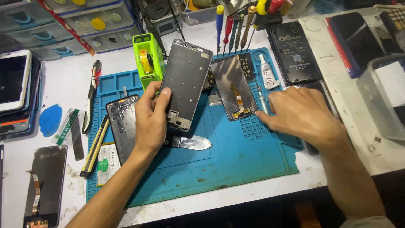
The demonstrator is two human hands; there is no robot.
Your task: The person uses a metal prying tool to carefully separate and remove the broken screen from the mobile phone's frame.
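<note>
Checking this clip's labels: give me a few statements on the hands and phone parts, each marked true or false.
1. The left hand holds a phone frame tilted up off the blue mat. True.
2. The right hand grips a screwdriver. False: it rests on the mat beside the display panel.
3. A green tape dispenser stands behind the frame. True.
4. The mat is red. False: it is blue.

A white workbench (236, 198) carries a blue repair mat (236, 164) (stained in places); left of the mat lie a blue pick (50, 120) and a dark screen (45, 181), right of it a clear plastic box (382, 101)
</note>
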